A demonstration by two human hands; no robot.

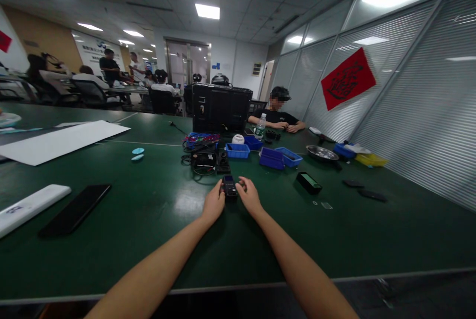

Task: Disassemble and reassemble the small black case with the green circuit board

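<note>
A small black device (229,187) with a little dark screen at its far end stands on the green table in front of me. My left hand (214,202) is closed along its left side, thumb and fingers against the edge. From the other side my right hand (249,196) grips the right edge with bent fingers. What the device is, I cannot tell. Just beyond it lies a tangle of black cables with a black box (204,161) among them.
Blue trays (238,154), a water bottle (260,127) and the back of a black monitor (222,109) stand farther off. An open black case (308,183) and a steel bowl (322,154) are right. Leftward lies a black slab (75,209). Across the table sits a person (277,113).
</note>
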